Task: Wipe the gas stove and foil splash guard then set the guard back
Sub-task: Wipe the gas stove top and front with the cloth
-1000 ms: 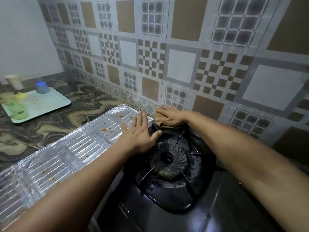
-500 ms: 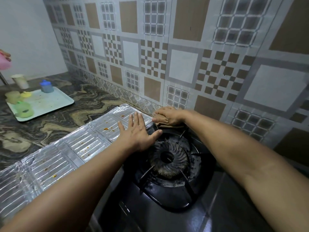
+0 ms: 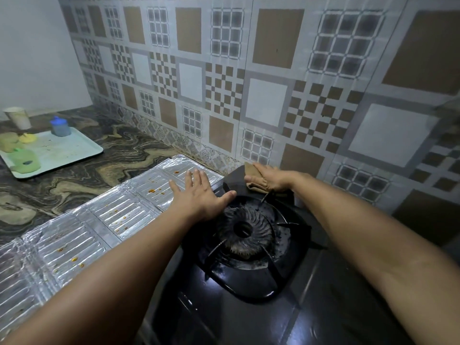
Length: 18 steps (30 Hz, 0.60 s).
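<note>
The left hand [image 3: 199, 195] is lying flat, fingers straight and spread apart, its palm sitting on the stove's left rear edge and its fingertips reaching onto the near end of the guard [image 3: 82, 235]. The right hand [image 3: 270, 179] is pressing a brown cloth [image 3: 251, 170] onto the back left corner of the stove [image 3: 249, 307], close to the tiled wall [image 3: 273, 83]; its fingers are lying together over the cloth, but whether they are curling round it cannot be told. The black stove is sitting on the counter [image 3: 87, 180] with its burner [image 3: 245, 231] and grate between the two forearms. The guard is lying flat on the counter just left of the stove, touching its edge, silver and ribbed, with orange spatters dotting several panels. Farther left, well apart from the guard, a pale tray [image 3: 64, 150] is holding a blue container [image 3: 60, 127] and some blurred green and yellow items, and a white cup [image 3: 18, 117] is standing behind it.
</note>
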Each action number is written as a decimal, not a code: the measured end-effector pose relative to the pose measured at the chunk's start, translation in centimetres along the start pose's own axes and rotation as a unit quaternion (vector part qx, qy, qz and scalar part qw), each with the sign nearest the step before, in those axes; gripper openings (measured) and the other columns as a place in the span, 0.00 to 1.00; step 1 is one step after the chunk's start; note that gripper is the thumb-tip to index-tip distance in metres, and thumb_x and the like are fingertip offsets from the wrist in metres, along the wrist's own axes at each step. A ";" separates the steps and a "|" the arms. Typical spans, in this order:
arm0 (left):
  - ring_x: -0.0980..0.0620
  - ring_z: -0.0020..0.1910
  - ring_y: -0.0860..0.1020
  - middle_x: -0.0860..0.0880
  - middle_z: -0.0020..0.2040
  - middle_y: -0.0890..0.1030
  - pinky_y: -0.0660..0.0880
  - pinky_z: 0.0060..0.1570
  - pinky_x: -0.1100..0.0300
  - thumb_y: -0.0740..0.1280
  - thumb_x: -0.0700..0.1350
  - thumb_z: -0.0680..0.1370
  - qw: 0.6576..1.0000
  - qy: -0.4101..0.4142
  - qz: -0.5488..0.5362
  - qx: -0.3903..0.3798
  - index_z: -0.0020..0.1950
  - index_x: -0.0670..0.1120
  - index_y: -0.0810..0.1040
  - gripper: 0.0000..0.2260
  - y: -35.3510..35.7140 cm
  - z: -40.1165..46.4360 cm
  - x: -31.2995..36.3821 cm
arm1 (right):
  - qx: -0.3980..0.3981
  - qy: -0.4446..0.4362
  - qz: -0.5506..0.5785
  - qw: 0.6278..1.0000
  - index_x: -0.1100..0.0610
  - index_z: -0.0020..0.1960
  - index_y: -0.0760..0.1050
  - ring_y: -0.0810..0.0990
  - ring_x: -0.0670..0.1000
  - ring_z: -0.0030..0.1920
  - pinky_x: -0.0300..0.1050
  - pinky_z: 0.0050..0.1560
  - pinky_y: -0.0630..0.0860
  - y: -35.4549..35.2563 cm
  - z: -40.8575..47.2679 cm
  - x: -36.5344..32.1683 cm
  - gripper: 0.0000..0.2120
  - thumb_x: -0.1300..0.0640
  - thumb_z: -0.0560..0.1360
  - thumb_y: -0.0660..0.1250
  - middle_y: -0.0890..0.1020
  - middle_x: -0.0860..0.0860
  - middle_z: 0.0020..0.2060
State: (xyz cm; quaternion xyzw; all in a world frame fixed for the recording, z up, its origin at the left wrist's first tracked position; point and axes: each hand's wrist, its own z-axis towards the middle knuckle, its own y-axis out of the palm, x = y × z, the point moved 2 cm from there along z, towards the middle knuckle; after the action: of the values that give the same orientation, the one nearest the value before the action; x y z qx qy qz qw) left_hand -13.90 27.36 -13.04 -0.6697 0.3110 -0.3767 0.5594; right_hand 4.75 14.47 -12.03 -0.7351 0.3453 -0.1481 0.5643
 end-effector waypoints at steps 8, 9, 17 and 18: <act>0.46 0.79 0.41 0.46 0.80 0.42 0.42 0.71 0.31 0.44 0.74 0.73 0.999 0.023 0.021 0.028 0.79 0.44 0.42 0.45 -0.5 -0.2 0.2 | 0.050 0.086 -0.013 0.995 0.43 0.77 0.36 0.38 0.57 0.77 0.70 0.70 0.36 3.1 -8.1 4.5 0.33 0.32 0.76 0.37 0.40 0.46 0.78; 0.46 0.79 0.42 0.46 0.80 0.42 0.42 0.71 0.31 0.44 0.73 0.73 0.999 0.028 0.029 0.032 0.79 0.45 0.41 0.44 -0.5 -0.3 0.3 | 0.055 0.087 -0.020 0.995 0.42 0.77 0.36 0.37 0.57 0.77 0.70 0.70 0.35 3.6 -9.3 4.9 0.32 0.32 0.76 0.37 0.39 0.45 0.78; 0.41 0.78 0.42 0.43 0.80 0.42 0.42 0.70 0.29 0.48 0.60 0.80 0.989 0.054 0.109 0.083 0.79 0.44 0.42 0.34 -2.0 -2.1 3.5 | 0.031 0.078 -0.047 0.995 0.43 0.77 0.33 0.31 0.52 0.75 0.65 0.72 0.32 6.9 -20.4 3.8 0.28 0.38 0.80 0.39 0.33 0.43 0.76; 0.41 0.78 0.41 0.42 0.79 0.41 0.42 0.70 0.29 0.50 0.57 0.80 0.986 0.067 0.119 0.092 0.79 0.42 0.42 0.33 -2.2 -2.4 4.3 | 0.029 0.078 -0.048 0.995 0.44 0.77 0.33 0.31 0.51 0.75 0.65 0.72 0.33 7.4 -21.6 3.2 0.29 0.38 0.80 0.39 0.33 0.43 0.76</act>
State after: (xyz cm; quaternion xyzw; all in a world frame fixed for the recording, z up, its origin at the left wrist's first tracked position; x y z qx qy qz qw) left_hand -13.67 22.91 -10.02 -0.5468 0.3890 -0.3783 0.6377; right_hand -8.65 -4.34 -12.60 -0.7203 0.3483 -0.2420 0.5489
